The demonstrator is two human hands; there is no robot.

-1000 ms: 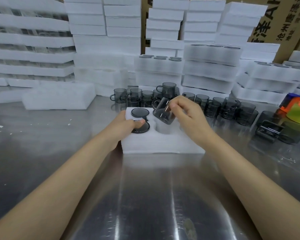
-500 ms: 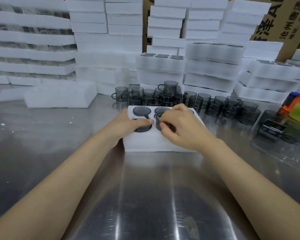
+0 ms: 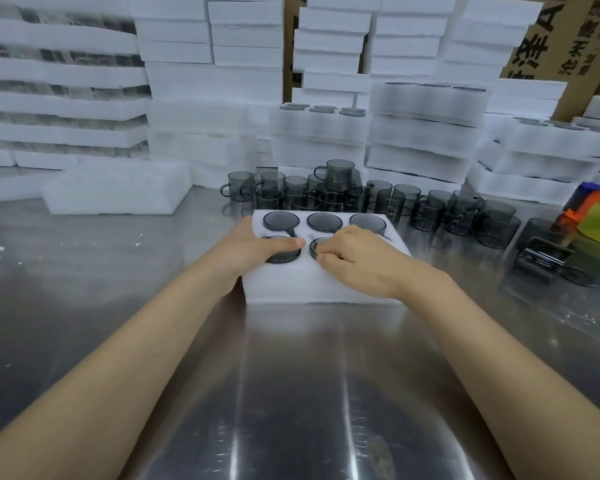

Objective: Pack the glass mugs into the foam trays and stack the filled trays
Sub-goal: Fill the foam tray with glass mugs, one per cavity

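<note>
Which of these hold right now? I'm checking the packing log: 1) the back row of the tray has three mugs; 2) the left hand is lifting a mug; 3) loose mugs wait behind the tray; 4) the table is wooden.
1) True: the foam tray shows three mugs in its back row.
2) False: the left hand rests on a seated mug.
3) True: loose mugs stand behind the tray.
4) False: the table is shiny metal.
</note>
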